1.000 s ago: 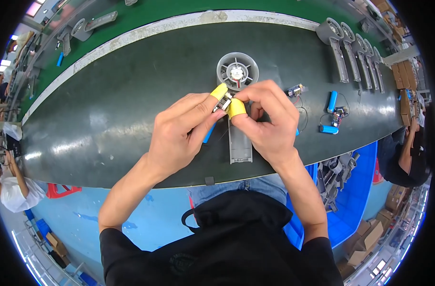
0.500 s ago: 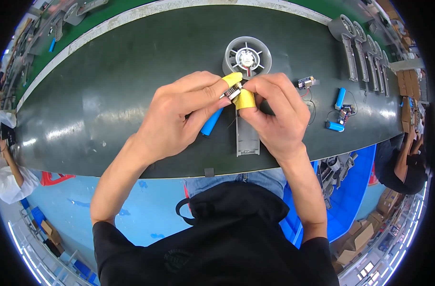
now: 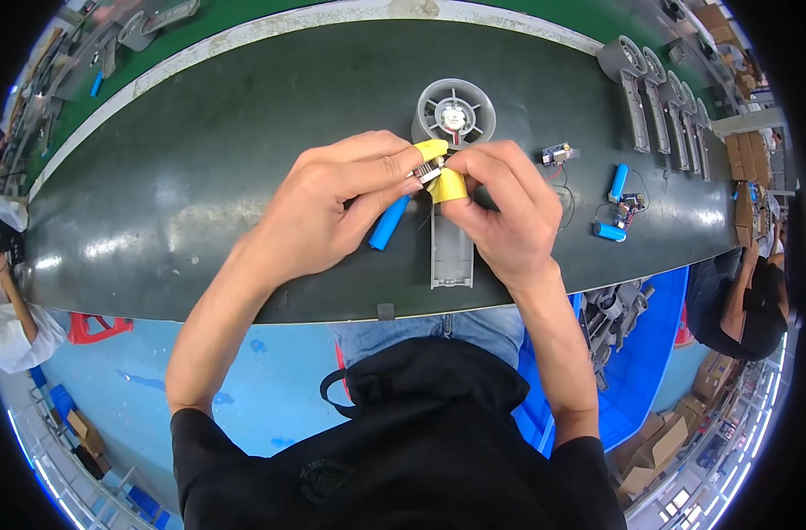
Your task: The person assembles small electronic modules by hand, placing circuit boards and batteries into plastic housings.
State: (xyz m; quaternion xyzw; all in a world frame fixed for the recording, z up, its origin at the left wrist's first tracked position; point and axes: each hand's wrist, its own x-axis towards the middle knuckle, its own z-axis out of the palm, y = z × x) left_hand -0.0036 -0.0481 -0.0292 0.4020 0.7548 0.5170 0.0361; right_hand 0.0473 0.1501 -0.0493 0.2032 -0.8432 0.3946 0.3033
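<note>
My left hand (image 3: pixel 341 190) is closed on a small circuit board (image 3: pixel 428 170), pinched between its thumb and a finger wearing a yellow finger cot. Against the board's right end, my right hand (image 3: pixel 509 203) has its fingers pinched together, one of them also in a yellow cot; what they grip is too small to make out. Just below the left hand's fingertips a blue cylindrical battery (image 3: pixel 389 223) shows, its upper end hidden. A grey fan housing (image 3: pixel 489 113) with a round spoked ring lies beyond the hands. Its open, trough-like handle (image 3: pixel 452 256) runs toward me, partly covered by my hands.
To the right on the dark table (image 3: pixel 155 203) lie another circuit board (image 3: pixel 557 155) with wires and a board (image 3: pixel 629 208) with two blue batteries. Several grey fan housings (image 3: pixel 622 58) line the far right. A blue bin (image 3: pixel 654 353) of grey parts stands below the edge. Other people sit at both sides.
The view has shifted slightly. Both hands keep nearly the same pose around the circuit board, with only small finger movement.
</note>
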